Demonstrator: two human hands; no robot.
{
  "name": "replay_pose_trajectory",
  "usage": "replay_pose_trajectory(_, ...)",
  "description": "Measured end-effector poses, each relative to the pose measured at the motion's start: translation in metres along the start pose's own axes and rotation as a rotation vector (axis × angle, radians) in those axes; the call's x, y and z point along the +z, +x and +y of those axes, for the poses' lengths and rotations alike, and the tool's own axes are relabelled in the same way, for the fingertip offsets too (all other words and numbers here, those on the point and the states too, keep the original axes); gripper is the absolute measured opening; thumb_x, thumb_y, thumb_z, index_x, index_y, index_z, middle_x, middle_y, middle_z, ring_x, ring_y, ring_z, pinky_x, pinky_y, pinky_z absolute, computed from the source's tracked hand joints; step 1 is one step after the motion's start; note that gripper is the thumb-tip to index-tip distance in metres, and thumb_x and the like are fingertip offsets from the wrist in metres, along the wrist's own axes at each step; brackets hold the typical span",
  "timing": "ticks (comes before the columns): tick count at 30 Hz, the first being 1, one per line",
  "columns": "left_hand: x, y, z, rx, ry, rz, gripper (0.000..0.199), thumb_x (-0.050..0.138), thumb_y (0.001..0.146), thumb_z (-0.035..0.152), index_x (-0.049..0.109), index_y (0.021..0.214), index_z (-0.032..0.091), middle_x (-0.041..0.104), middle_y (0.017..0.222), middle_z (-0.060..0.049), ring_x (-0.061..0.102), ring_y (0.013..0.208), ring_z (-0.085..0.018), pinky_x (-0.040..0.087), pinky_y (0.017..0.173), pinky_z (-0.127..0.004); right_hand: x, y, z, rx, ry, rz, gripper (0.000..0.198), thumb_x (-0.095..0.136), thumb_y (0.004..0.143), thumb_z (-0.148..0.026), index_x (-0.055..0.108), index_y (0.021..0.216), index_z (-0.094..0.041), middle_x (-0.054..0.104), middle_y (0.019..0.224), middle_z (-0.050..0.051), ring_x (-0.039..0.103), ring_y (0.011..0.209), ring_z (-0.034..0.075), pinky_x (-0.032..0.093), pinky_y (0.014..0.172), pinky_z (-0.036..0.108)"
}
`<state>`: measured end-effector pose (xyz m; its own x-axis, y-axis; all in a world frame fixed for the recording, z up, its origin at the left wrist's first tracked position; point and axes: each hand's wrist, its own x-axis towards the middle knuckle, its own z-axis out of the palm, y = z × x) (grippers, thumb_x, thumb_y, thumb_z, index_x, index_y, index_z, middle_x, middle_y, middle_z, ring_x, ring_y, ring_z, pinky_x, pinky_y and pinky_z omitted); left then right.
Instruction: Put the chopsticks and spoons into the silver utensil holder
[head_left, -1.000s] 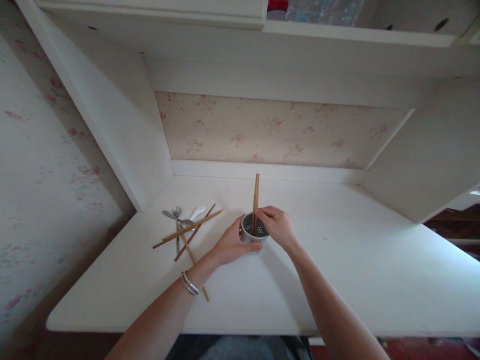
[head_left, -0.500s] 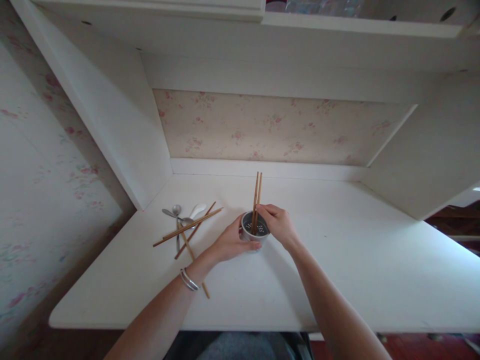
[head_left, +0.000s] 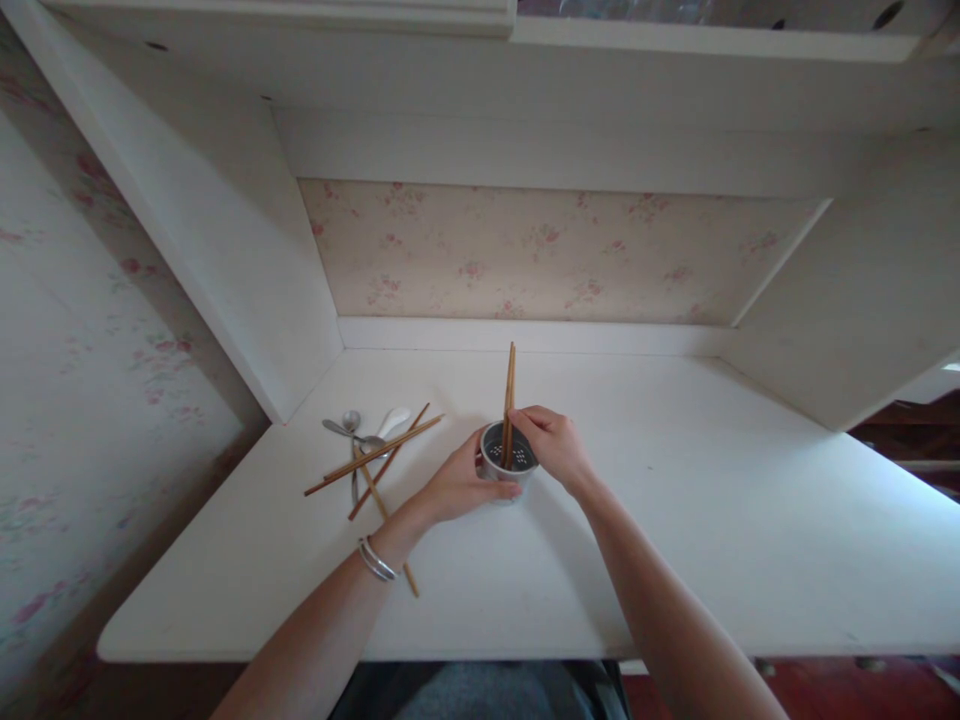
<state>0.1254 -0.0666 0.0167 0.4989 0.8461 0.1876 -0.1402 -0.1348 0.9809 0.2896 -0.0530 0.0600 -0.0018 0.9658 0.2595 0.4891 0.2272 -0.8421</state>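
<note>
A round metal utensil holder (head_left: 510, 477) with holes in its base stands on the white desk. My left hand (head_left: 466, 478) is wrapped around its left and front side. Two wooden chopsticks (head_left: 510, 380) stand nearly upright in the holder, their lower ends inside it. My right hand (head_left: 547, 440) pinches them just above the rim. Left of my left hand lies a loose pile of wooden chopsticks (head_left: 382, 452), crossing over metal spoons (head_left: 351, 421) and a white spoon (head_left: 394, 421).
The white desk (head_left: 712, 520) has a raised strip along its back, below floral wallpaper (head_left: 540, 255). A side panel (head_left: 217, 240) closes in the left, another (head_left: 862, 290) the right. An overhead shelf (head_left: 555, 80) spans the top.
The upper ends of the two held chopsticks have come closer together and shifted slightly left. My left hand keeps its grip on the holder. The camera view has shifted a little.
</note>
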Motion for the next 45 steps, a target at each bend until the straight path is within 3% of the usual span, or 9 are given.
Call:
replay_pose_trajectory(5, -0.002, 0.000, 0.001, 0.000, 0.012, -0.036, 0.079, 0.083, 0.059, 0.023, 0.046, 0.130, 0.019, 0.054, 0.130, -0.013, 0.052, 0.117, -0.027, 0.037, 0.103, -0.045, -0.002, -0.001, 0.003, 0.026, 0.107, -0.026, 0.042, 0.051, 0.084, -0.054, 0.072, 0.082, -0.018, 0.070, 0.082, 0.004, 0.062, 0.080, 0.020, 0.045, 0.072, 0.030)
replay_pose_trajectory(11, -0.005, -0.002, 0.009, -0.005, 0.010, -0.096, 0.073, 0.080, 0.064, 0.025, 0.048, 0.130, 0.019, 0.053, 0.132, -0.014, 0.051, 0.119, -0.028, 0.035, 0.105, -0.046, -0.006, -0.018, 0.018, 0.037, 0.516, -0.182, 0.045, 0.054, 0.087, -0.050, 0.054, 0.126, -0.028, 0.060, 0.124, 0.004, 0.054, 0.116, 0.022, 0.039, 0.099, 0.038)
replay_pose_trajectory(15, -0.004, -0.002, 0.012, -0.008, 0.027, -0.100, 0.065, 0.078, 0.067, 0.027, 0.051, 0.125, 0.018, 0.057, 0.127, -0.013, 0.053, 0.116, -0.028, 0.040, 0.100, -0.044, -0.006, -0.029, 0.029, -0.004, 0.687, -0.401, 0.079, 0.072, 0.074, -0.043, 0.032, 0.141, -0.028, 0.052, 0.134, 0.008, 0.049, 0.123, 0.025, 0.035, 0.105, 0.043)
replay_pose_trajectory(19, -0.002, -0.003, 0.018, -0.023, 0.123, -0.056, 0.060, 0.077, 0.068, 0.030, 0.054, 0.122, 0.017, 0.058, 0.127, -0.013, 0.055, 0.114, -0.026, 0.042, 0.099, -0.041, -0.003, -0.030, 0.032, -0.015, 0.678, -0.418, 0.111, 0.085, 0.059, -0.030, 0.016, 0.146, -0.027, 0.052, 0.134, 0.011, 0.050, 0.121, 0.027, 0.036, 0.104, 0.046)
replay_pose_trajectory(24, -0.029, -0.003, 0.036, -0.092, 0.493, -0.149, 0.059, 0.074, 0.068, 0.035, 0.056, 0.123, 0.020, 0.059, 0.127, -0.010, 0.056, 0.112, -0.022, 0.043, 0.097, -0.035, -0.001, -0.027, 0.027, -0.076, 0.570, -0.402, 0.079, 0.085, 0.057, -0.031, 0.048, 0.126, -0.021, 0.063, 0.117, 0.009, 0.059, 0.107, 0.026, 0.044, 0.096, 0.043)
replay_pose_trajectory(29, -0.085, -0.002, 0.057, -0.215, 1.147, 0.182, 0.033, 0.051, 0.084, 0.040, 0.066, 0.107, 0.023, 0.068, 0.109, -0.006, 0.063, 0.095, -0.020, 0.046, 0.083, -0.029, -0.004, -0.027, 0.026, -0.057, 0.515, -0.392, 0.073, 0.085, 0.057, -0.031, 0.052, 0.121, -0.021, 0.064, 0.113, 0.007, 0.060, 0.101, 0.023, 0.047, 0.091, 0.040)
replay_pose_trajectory(33, -0.112, -0.008, 0.058, -0.381, 1.499, 0.134, 0.026, 0.047, 0.084, 0.035, 0.070, 0.081, 0.022, 0.071, 0.091, -0.007, 0.064, 0.087, -0.021, 0.043, 0.076, -0.029, -0.005, -0.028, 0.027, -0.049, 0.534, -0.400, 0.072, 0.085, 0.056, -0.031, 0.052, 0.120, -0.021, 0.064, 0.111, 0.007, 0.060, 0.100, 0.023, 0.047, 0.091, 0.040)
replay_pose_trajectory(37, -0.124, -0.012, 0.044, -0.471, 1.553, 0.051, 0.023, 0.048, 0.082, 0.031, 0.070, 0.080, 0.022, 0.071, 0.089, -0.009, 0.064, 0.085, -0.021, 0.042, 0.073, -0.028, -0.004, -0.028, 0.027, -0.051, 0.563, -0.408, 0.069, 0.084, 0.057, -0.032, 0.054, 0.118, -0.020, 0.064, 0.110, 0.007, 0.060, 0.100, 0.022, 0.046, 0.091, 0.040)
replay_pose_trajectory(45, -0.131, -0.004, 0.034, -0.485, 1.468, 0.065, 0.021, 0.055, 0.077, 0.038, 0.069, 0.080, 0.022, 0.071, 0.086, -0.006, 0.064, 0.079, -0.020, 0.039, 0.064, -0.026, -0.001, -0.027, 0.030, -0.025, 0.591, -0.407, 0.073, 0.085, 0.056, -0.032, 0.053, 0.120, -0.020, 0.064, 0.112, 0.007, 0.060, 0.101, 0.022, 0.046, 0.092, 0.040)
